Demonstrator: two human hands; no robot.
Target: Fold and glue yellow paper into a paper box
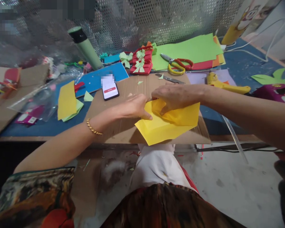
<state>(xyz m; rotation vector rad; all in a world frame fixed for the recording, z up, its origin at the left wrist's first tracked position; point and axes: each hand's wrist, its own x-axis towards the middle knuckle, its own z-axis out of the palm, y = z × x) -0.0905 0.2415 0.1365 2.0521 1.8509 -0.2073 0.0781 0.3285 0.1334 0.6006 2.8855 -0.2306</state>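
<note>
A folded sheet of yellow paper lies over the near edge of a brown cardboard sheet. My left hand grips its upper left side, thumb on top and the other fingers behind. My right hand is closed on the upper fold, with its thumb pressed into the crease; most of its fingertips are hidden. Beyond my hands lie a grey metal blade or ruler and scissors with red and yellow handles. A lit phone rests to the left.
Yellow paper and plastic wrap lie at the left. A green bottle leans against the perforated metal panel. Red pieces with green bows and stacked green paper sit behind. A yellow glue gun is beside my right forearm.
</note>
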